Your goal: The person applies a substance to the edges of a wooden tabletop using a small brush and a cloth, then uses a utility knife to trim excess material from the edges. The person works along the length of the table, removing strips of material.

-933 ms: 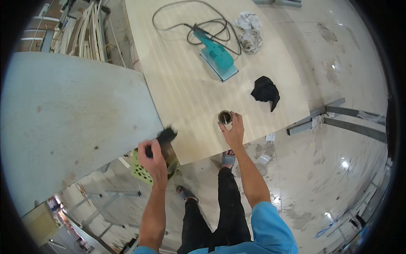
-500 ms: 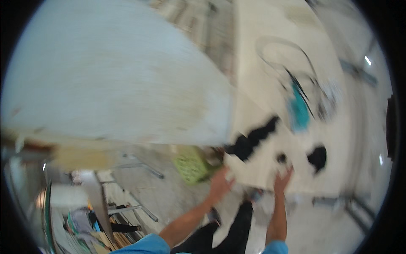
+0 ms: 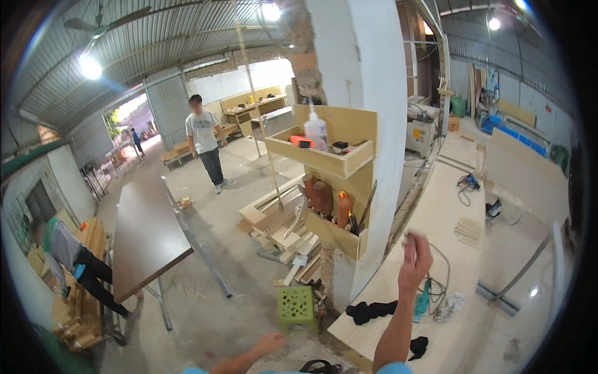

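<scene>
My right hand [image 3: 415, 257] is raised in front of the long pale board, its fingers curled together; what they hold, if anything, I cannot make out. Low and to the left, my left hand [image 3: 270, 342] is loosely closed, with nothing visible in it, near a green plastic stool [image 3: 298, 305]. Beyond my right forearm lies a teal power tool [image 3: 422, 300] with a dark cord, beside a crumpled whitish bundle [image 3: 450, 307]. A black cloth [image 3: 369, 311] lies left of the forearm, and a smaller black piece [image 3: 418, 347] sits to its right.
A pillar [image 3: 377, 75] carries a wooden shelf [image 3: 324, 159] with a white bottle [image 3: 316, 132] and a lower holder with brown tubes [image 3: 321, 196]. Wood offcuts [image 3: 280, 221] lie behind the stool. A brown panel [image 3: 149, 230] rests on metal legs; two people stand nearby on the left.
My view has swung up from the board to the wider workshop. My right hand has lifted up off the board area; my left hand, earlier spread, is now curled and lower left.
</scene>
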The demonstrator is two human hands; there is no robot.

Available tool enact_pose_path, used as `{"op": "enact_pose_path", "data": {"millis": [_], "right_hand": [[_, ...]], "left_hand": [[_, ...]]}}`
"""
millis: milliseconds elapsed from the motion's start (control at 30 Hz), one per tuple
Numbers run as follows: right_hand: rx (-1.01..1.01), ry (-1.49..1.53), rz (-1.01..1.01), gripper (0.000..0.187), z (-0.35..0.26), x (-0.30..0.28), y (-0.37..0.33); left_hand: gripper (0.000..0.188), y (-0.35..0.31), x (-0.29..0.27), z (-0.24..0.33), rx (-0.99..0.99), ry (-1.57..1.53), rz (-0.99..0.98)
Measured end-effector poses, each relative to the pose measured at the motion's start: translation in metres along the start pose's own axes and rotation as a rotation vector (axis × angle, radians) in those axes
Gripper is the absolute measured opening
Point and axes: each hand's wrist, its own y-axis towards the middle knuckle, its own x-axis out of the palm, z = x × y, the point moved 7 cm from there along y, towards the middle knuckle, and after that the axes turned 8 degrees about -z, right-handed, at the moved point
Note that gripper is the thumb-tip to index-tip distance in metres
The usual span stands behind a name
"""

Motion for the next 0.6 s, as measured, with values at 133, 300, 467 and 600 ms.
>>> {"op": "enact_pose_path", "data": {"millis": [133, 300, 467, 600], "right_hand": [[-0.319, -0.178, -0.269, 0.011, -0.158, 0.084, 0.097], [-0.558, -0.658, -0.526, 0.031, -0.211, 0.197, 0.142], [-0.377, -0.991, -0.817, 0.035, -0.175, 0.239, 0.165], [-0.513, -0.876, -0.739, 0.029, -0.174, 0.236, 0.173]], "left_hand": [[0.048, -0.057, 0.042, -0.049, -0.11, -0.201, 0.034], [0.046, -0.147, 0.124, -0.135, -0.398, -0.235, -0.045], [0.027, -0.252, 0.193, -0.197, -0.746, -0.84, 0.365], [0.027, -0.315, 0.27, -0.194, -1.0, -1.088, 0.52]]}}
